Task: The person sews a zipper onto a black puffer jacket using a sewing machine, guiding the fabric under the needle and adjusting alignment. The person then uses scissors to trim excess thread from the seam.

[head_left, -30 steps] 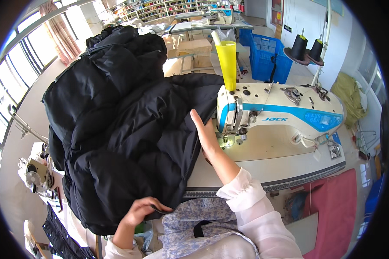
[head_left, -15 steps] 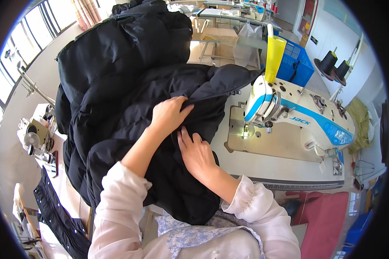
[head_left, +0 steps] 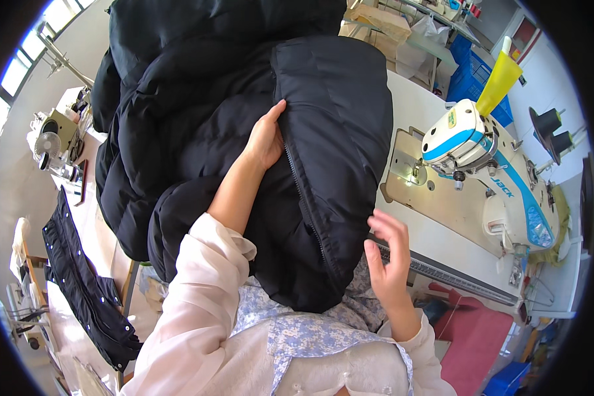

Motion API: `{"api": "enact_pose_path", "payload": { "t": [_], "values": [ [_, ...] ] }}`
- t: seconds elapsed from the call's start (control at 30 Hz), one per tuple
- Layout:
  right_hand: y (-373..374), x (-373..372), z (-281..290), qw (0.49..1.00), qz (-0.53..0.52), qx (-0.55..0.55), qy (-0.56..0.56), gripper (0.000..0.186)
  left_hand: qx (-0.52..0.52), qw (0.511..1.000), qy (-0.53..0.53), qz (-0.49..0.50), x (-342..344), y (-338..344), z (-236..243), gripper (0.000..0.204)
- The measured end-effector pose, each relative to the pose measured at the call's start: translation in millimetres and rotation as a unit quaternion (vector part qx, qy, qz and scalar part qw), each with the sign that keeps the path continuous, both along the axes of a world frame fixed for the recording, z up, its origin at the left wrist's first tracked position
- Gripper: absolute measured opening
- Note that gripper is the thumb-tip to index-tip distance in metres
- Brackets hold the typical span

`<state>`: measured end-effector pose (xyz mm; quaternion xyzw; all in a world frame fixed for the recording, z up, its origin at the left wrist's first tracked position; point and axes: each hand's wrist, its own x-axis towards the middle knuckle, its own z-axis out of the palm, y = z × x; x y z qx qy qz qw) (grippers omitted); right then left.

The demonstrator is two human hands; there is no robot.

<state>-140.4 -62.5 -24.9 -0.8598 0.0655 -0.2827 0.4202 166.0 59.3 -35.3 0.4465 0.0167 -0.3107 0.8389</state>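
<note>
Left hand point(head_left: 267, 140) at 11 o'clock, forearm in from 7, palm against the garment edge, thumb pointing toward 1; fingers partly hidden, can't tell if it grips. Right hand point(head_left: 391, 261) at 4 o'clock, forearm in from 5, thumb and fingers spread wide around air, fingertips right by the garment's edge, contact unclear. Black garment point(head_left: 201, 135): puffy, creased, slightly shiny, fills center to 11, lower end over the lap; zipper point(head_left: 302, 190) slants toward 5. Counts: one garment, one white-blue sewing machine point(head_left: 501, 188) at 3, one yellow holder point(head_left: 499, 82) at 2, two thread cones point(head_left: 562, 142) between 2 and 3.
</note>
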Motion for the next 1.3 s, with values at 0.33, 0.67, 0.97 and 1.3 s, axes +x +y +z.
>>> {"api": "enact_pose_path", "payload": {
  "t": [0.33, 0.67, 0.97, 1.3],
  "values": [
    [-16.5, 60.6, -16.1, 0.990, -0.097, 0.094, 0.030, 0.022, 0.076, 0.983, -0.116, -0.119, -33.7, 20.0, 16.3, 0.057],
    [-17.1, 67.7, -26.5, 0.981, -0.112, 0.123, -0.096, 0.019, 0.085, 0.940, -0.189, -0.272, -132.9, 66.1, 2.9, 0.035],
    [-23.3, 67.2, -29.8, 0.978, -0.087, 0.173, -0.072, 0.015, 0.037, 0.944, -0.157, -0.288, -138.3, 64.1, 1.5, 0.022],
    [-26.9, 62.2, -35.0, 0.978, -0.083, 0.180, -0.059, 0.014, 0.018, 0.945, -0.157, -0.286, -138.8, 61.8, -1.3, 0.017]
  ]
}}
